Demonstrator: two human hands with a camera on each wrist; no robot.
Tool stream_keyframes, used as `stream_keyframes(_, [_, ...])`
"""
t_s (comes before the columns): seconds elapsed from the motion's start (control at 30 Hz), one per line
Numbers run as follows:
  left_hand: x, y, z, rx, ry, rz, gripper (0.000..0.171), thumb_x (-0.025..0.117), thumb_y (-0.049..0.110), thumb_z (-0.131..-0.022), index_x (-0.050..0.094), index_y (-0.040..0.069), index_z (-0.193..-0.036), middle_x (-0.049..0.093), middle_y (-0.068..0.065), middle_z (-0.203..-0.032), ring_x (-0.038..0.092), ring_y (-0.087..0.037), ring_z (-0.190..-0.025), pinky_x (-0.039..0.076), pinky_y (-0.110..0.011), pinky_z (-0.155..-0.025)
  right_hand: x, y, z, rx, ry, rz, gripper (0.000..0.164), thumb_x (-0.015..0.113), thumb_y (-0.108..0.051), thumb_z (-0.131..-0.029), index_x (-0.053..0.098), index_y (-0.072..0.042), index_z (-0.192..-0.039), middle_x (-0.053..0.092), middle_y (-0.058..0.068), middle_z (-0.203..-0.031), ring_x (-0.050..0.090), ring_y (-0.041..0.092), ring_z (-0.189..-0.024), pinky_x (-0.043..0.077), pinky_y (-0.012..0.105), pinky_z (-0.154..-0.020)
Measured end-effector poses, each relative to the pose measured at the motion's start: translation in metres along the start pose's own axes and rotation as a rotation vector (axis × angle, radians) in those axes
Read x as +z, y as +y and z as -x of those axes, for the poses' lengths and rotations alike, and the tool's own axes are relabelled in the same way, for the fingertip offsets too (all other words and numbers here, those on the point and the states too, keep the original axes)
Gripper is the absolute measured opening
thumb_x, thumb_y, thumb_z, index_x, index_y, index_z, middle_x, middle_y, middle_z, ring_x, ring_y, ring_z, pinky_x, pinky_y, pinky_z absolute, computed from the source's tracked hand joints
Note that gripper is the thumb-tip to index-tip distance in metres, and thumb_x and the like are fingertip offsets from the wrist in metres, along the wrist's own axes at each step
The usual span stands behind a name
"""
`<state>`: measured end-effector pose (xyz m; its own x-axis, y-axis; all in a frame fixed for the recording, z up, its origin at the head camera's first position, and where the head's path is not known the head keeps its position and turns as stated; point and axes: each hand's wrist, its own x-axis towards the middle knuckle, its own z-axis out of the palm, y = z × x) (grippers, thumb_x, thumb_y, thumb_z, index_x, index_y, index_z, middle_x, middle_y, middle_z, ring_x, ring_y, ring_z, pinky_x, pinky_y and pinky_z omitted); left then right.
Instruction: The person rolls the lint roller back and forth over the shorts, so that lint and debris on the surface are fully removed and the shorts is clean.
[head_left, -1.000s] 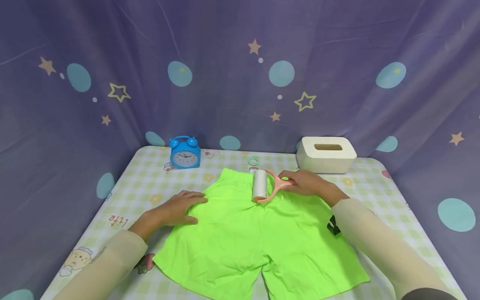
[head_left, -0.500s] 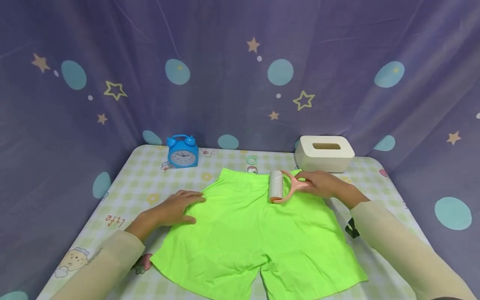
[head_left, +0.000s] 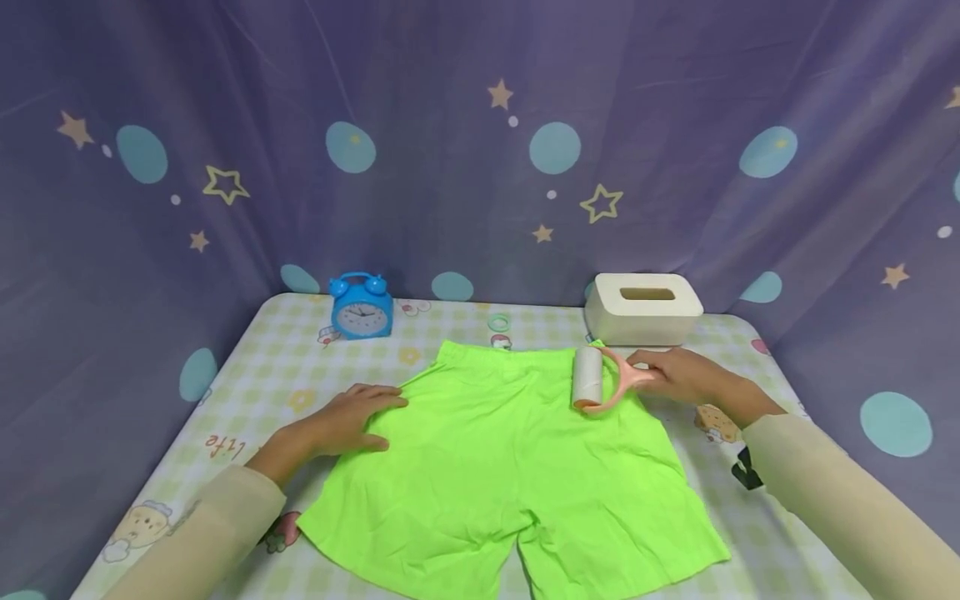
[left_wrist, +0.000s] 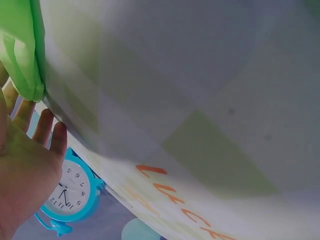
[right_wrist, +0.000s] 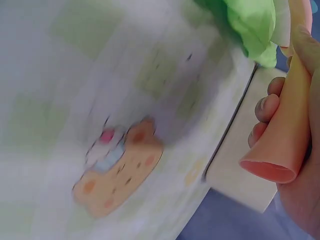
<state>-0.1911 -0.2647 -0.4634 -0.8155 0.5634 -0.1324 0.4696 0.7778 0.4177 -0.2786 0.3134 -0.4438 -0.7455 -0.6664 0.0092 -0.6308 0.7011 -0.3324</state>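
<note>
Neon green shorts (head_left: pixel 465 450) lie spread on the table, waistband toward the back. My right hand (head_left: pixel 678 375) grips the pink handle of a lint roller (head_left: pixel 587 377), whose white roll lies over the right end of the waistband. In the right wrist view the fingers curl round the flared handle (right_wrist: pixel 282 145). My left hand (head_left: pixel 352 421) rests on the left side of the shorts, fingers extended and thumb apart. From the left wrist, its fingers (left_wrist: pixel 45 125) show stretched out beside the green cloth (left_wrist: pixel 20 50).
At the back left stands a blue alarm clock (head_left: pixel 362 307). A cream tissue box (head_left: pixel 643 310) sits at the back right, just behind the roller. Between them lies a small green ring (head_left: pixel 498 322). Dark small items (head_left: pixel 746 469) show beside the right sleeve. A purple curtain (head_left: pixel 450 167) encloses the table.
The right hand has moved the lint roller rightward across the top of the shorts, from near the middle of the waistband to its right end. The left hand stays in place on the cloth.
</note>
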Motion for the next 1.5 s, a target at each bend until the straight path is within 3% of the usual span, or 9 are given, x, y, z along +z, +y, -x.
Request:
stream_keyframes(0.27, [-0.002, 0.001, -0.002, -0.020, -0.012, 0.027, 0.067, 0.078, 0.031, -0.091, 0.051, 0.019, -0.151, 0.041, -0.010, -0.161, 0.036, -0.042, -0.145, 0.030, -0.070, -0.112, -0.016, 0.003, 0.018, 0.025, -0.023, 0.008, 0.031, 0.068, -0.038, -0.098, 0.067, -0.026, -0.126, 0.048, -0.018, -0.062, 0.040, -0.002, -0.052, 0.037, 0.022, -0.057])
stream_keyframes(0.6, [-0.002, -0.003, -0.001, 0.019, 0.007, -0.016, 0.067, 0.078, 0.034, -0.090, 0.053, 0.017, -0.149, 0.045, -0.012, -0.158, 0.039, -0.044, -0.141, 0.034, -0.069, -0.108, -0.029, 0.012, 0.036, 0.068, -0.095, 0.105, 0.037, 0.065, -0.042, -0.099, 0.064, -0.024, -0.131, 0.047, -0.018, -0.062, 0.043, -0.003, -0.055, 0.038, 0.023, -0.059])
stream_keyframes(1.13, [0.000, -0.002, -0.004, 0.015, 0.003, -0.017, 0.067, 0.079, 0.034, -0.089, 0.053, 0.016, -0.148, 0.046, -0.013, -0.157, 0.040, -0.045, -0.140, 0.034, -0.069, -0.108, -0.026, 0.004, 0.027, 0.017, -0.078, 0.170, 0.035, 0.070, -0.039, -0.096, 0.066, -0.025, -0.128, 0.049, -0.020, -0.067, 0.043, -0.004, -0.059, 0.037, 0.023, -0.058])
stream_keyframes(1.5, [-0.001, -0.001, -0.003, -0.003, -0.002, -0.009, 0.068, 0.080, 0.032, -0.089, 0.053, 0.014, -0.149, 0.045, -0.015, -0.157, 0.039, -0.045, -0.140, 0.034, -0.070, -0.107, -0.035, -0.014, 0.002, -0.068, -0.105, 0.196, 0.034, 0.072, -0.037, -0.095, 0.067, -0.027, -0.126, 0.056, -0.018, -0.069, 0.046, -0.001, -0.060, 0.041, 0.027, -0.060])
